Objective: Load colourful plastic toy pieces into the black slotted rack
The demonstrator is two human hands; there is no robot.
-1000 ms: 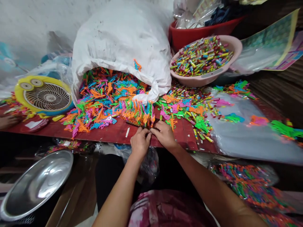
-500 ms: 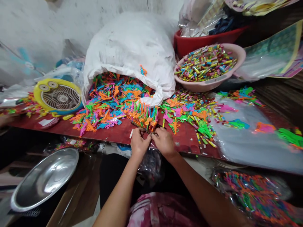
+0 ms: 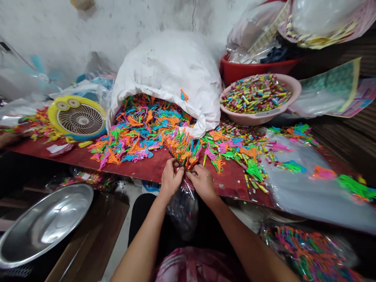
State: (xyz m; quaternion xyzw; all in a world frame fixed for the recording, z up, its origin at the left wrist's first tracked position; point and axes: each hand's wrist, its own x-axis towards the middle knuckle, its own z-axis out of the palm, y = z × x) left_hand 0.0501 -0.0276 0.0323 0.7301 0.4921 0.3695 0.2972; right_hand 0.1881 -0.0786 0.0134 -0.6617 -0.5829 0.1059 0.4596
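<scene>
The left hand (image 3: 172, 180) and right hand (image 3: 202, 181) sit side by side, thumbs nearly meeting, fingers curled narrow on the top of a clear bag (image 3: 183, 213), which hangs just below the grip; the exact finger contacts are hidden. Directly beyond the grip, touching the fingertips, a packed row of toys (image 3: 181, 148) rests on the red table (image 3: 141, 170). Farther beyond stands a white sack (image 3: 167, 66), loose toys (image 3: 132, 143) spilling from its mouth. Left of the grip, well apart, is a yellow fan (image 3: 81, 120); beyond and to its right, a pink basin (image 3: 295, 89) holds small colored tubes (image 3: 255, 94). Plastic sheets (image 3: 308, 199) lie right of the grip.
</scene>
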